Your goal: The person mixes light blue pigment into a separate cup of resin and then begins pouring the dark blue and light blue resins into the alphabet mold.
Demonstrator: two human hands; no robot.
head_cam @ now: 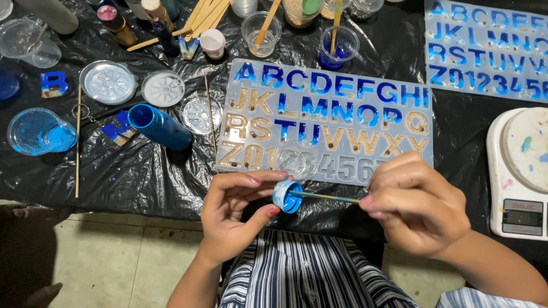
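Left hand (231,214): curled round a small blue cup (287,195), thumb and fingertips pinching its rim, near edge of the table.
Right hand (414,205): clenched on a thin stir stick (325,197); its tip sits inside the cup.
Risk: the cup is tipped sideways; blue resin may drip onto the striped lap (308,274), or onto the letter mould (325,114) just beyond.

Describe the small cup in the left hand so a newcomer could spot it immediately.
Start at the large letter mould on the black sheet. Just below its near edge, the left hand pinches a tiny blue cup tipped sideways. Unlike the cups on the table, a thin stick pokes into it.
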